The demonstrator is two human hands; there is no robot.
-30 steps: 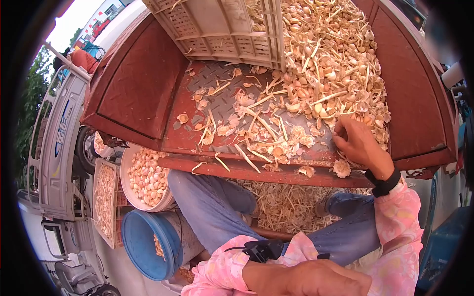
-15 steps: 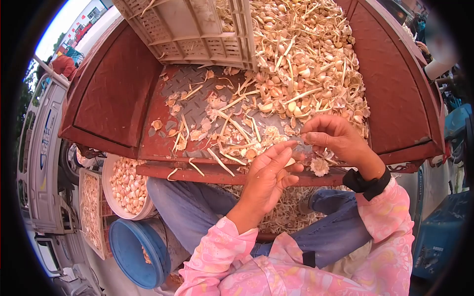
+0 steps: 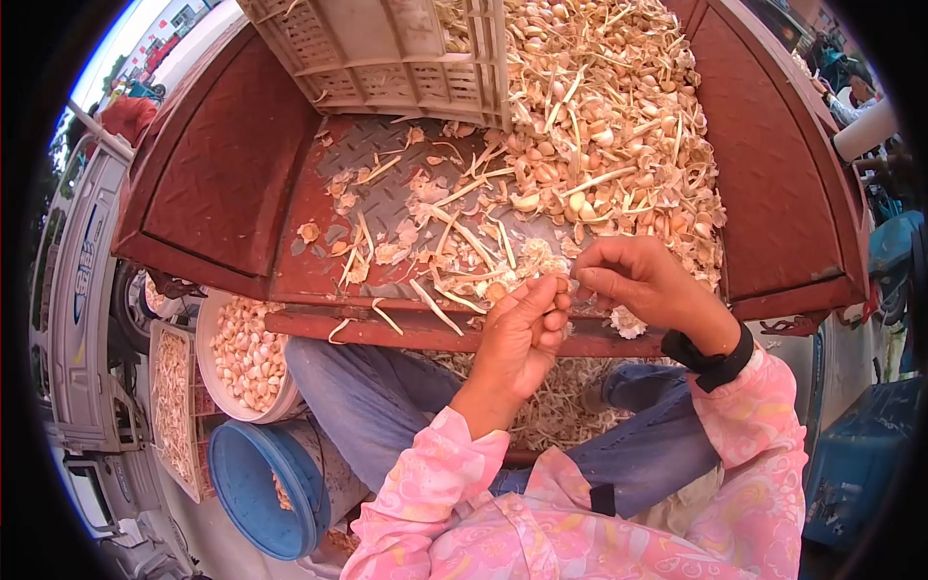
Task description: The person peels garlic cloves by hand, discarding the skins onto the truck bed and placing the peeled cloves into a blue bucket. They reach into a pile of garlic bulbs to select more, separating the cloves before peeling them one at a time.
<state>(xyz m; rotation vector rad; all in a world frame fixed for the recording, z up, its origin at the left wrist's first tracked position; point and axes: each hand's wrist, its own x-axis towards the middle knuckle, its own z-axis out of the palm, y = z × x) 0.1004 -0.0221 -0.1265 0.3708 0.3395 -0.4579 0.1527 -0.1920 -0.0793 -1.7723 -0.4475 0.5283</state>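
My left hand [image 3: 522,333] is closed, its fingers curled in and the thumb pressed to the index finger around what looks like a garlic clove, mostly hidden. Close beside its fingertips, my right hand [image 3: 650,280] holds thumb and forefinger in a pinch; whatever lies between them is too small to make out. Both hands are above the front edge of a red metal truck bed [image 3: 227,184]. Under and behind them lie dry garlic stalks [image 3: 467,242] and papery skins. A large heap of loose garlic cloves [image 3: 609,135] fills the right rear of the bed.
A pale plastic crate [image 3: 387,68] stands tilted at the back. Down left are a white bucket of cloves [image 3: 249,358], a blue bucket [image 3: 256,483] and a crate of peelings [image 3: 174,406]. Skins cover the ground between my legs. Another person [image 3: 855,97] is at far right.
My left fingers have gone from spread to curled in, closing over the clove. My right hand has shifted slightly left and down, so the two sets of fingertips almost meet.
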